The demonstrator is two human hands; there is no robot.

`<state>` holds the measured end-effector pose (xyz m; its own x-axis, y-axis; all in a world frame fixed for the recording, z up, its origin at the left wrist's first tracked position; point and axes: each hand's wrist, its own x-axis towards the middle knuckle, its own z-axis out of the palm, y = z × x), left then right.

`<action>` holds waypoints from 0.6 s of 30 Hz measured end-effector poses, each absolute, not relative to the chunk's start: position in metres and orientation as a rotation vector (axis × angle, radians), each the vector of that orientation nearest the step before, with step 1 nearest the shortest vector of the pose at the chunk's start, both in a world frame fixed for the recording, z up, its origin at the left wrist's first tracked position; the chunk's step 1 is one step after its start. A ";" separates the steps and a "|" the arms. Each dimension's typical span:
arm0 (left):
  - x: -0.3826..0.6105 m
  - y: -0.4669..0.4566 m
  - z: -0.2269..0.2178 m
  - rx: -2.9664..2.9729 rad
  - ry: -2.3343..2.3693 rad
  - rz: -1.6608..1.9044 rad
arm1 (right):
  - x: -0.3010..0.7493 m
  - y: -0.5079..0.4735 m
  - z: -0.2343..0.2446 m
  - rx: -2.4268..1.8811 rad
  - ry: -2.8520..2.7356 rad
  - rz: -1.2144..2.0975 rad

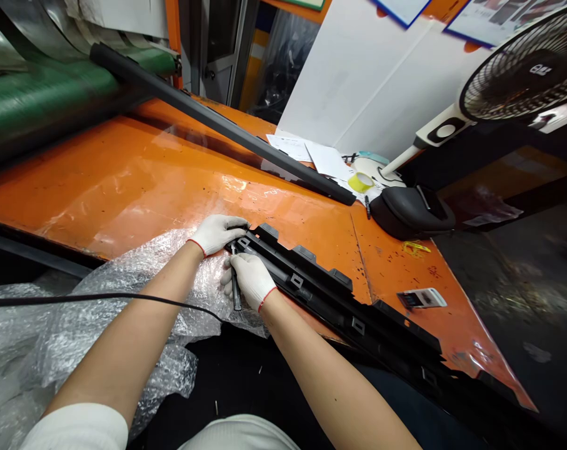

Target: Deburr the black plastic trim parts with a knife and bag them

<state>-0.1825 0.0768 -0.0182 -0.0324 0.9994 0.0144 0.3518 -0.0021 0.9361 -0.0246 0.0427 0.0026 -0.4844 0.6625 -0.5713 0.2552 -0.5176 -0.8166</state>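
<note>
A long black plastic trim strip (311, 284) with tabs and square clip openings runs from the middle of the bench down to the lower right. My left hand (219, 234), in a white knit glove, grips its near left end, thumb on top. Just below, my gloved right hand (250, 279) is closed around a slim dark utility knife (237, 292), whose upper tip meets the strip's end close to the first clip opening. The fingers of the right hand curl partly out of sight beneath the tool.
Clear bubble wrap (95, 312) lies under my arms, crossed by a black cable (100, 296). Another dark strip (217, 122) spans from a green roller (53, 94) across the orange bench (137, 169). Yellow tape (361, 182), a black case (409, 209), a fan (527, 69) and a small packet (421, 298) sit right.
</note>
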 end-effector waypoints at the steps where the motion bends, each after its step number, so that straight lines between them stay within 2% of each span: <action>1: -0.182 0.077 -0.018 1.455 1.488 1.054 | -0.025 0.043 0.004 -1.418 -1.367 2.073; 11: -0.184 0.077 -0.019 1.468 1.507 1.054 | -0.002 0.040 0.016 -1.347 -1.563 2.096; 18: -0.192 0.075 -0.016 1.552 1.663 1.069 | 0.123 0.007 0.024 -1.456 -1.489 1.453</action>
